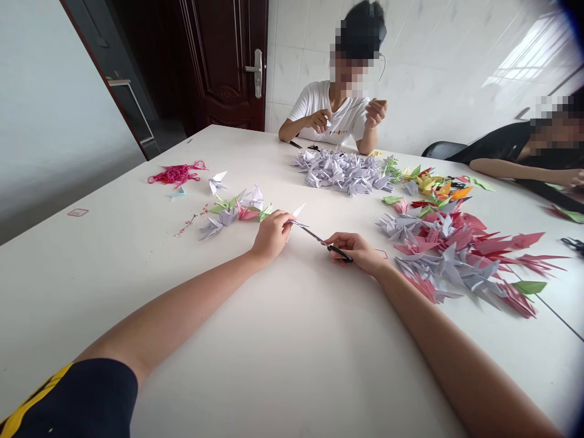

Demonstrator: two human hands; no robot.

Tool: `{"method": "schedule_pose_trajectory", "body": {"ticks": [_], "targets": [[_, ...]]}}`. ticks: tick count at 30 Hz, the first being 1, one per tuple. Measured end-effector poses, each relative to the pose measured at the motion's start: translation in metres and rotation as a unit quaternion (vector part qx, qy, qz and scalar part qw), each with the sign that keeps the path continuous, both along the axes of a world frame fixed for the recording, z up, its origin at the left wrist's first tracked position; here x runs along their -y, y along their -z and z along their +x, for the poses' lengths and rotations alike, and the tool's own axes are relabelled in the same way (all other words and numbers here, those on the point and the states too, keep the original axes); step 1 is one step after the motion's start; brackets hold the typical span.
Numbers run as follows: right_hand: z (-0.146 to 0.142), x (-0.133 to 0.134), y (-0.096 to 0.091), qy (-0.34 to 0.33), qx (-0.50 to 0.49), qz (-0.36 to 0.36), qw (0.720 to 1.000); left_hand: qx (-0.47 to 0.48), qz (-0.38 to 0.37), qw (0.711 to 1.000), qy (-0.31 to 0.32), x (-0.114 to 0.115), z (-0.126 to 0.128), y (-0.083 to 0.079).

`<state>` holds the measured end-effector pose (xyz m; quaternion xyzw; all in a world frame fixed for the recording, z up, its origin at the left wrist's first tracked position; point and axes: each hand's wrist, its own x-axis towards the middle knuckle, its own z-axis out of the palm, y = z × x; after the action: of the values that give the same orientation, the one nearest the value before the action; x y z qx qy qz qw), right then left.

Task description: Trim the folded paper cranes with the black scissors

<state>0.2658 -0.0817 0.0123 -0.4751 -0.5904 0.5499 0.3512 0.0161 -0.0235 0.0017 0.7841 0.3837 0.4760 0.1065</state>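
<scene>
My left hand [272, 234] is closed on a white folded paper crane [298, 211], whose pointed tip sticks up past my fingers. In my right hand [358, 250] is a pair of scissors [338, 252] with dark handles. Its blades reach left to the paper at my left fingertips; whether they are cutting cannot be made out. Just beyond my left hand lies a small group of paper cranes [223, 218] in white, green and pink. A large heap of pink and white cranes [449, 252] spreads to the right of my right hand.
Across the white table [237, 359] sits a person in a white shirt [337, 112], holding thin thread. Before them is a pile of pale cranes [344, 170]. Pink yarn [177, 174] lies at the far left. Another person's arm [515, 170] rests at the right.
</scene>
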Motion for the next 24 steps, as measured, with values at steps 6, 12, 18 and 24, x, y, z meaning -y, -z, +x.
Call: {"method": "schedule_pose_trajectory", "body": {"ticks": [6, 12, 18, 24], "targets": [[0.0006, 0.0004, -0.0009, 0.000, -0.003, -0.004, 1.000, 0.001, 0.007, 1.000, 0.005, -0.0001, -0.0001, 0.0002], [0.0010, 0.0009, -0.0015, -0.001, -0.002, -0.004, 1.000, 0.002, -0.004, 1.000, 0.006, 0.0009, -0.0002, 0.0002], [0.0013, 0.0000, -0.0001, -0.005, 0.000, 0.000, 1.000, 0.008, -0.010, 1.000, 0.009, 0.0003, -0.0003, 0.0006], [0.0010, 0.0000, 0.0009, -0.004, -0.014, 0.001, 1.000, 0.009, -0.001, 1.000, 0.008, -0.0005, -0.0001, 0.0005]]}}
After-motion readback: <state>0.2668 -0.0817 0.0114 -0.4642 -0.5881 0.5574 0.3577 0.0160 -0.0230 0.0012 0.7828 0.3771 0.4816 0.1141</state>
